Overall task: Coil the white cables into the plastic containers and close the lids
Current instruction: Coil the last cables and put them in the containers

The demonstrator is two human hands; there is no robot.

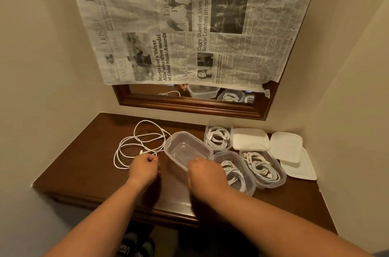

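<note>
A loose white cable sprawls in loops on the dark wooden table, left of centre. My left hand pinches the cable near its plug end. An empty clear plastic container sits tilted in the middle, and my right hand grips its near rim. Three more clear containers hold coiled white cables: one at the back, one just right of my right hand, one further right. White lids lie at the back right.
More white lids are stacked near the right wall. A framed mirror hangs behind the table, mostly covered by newspaper. Walls close in on the left, back and right. The table's front edge runs just below my wrists.
</note>
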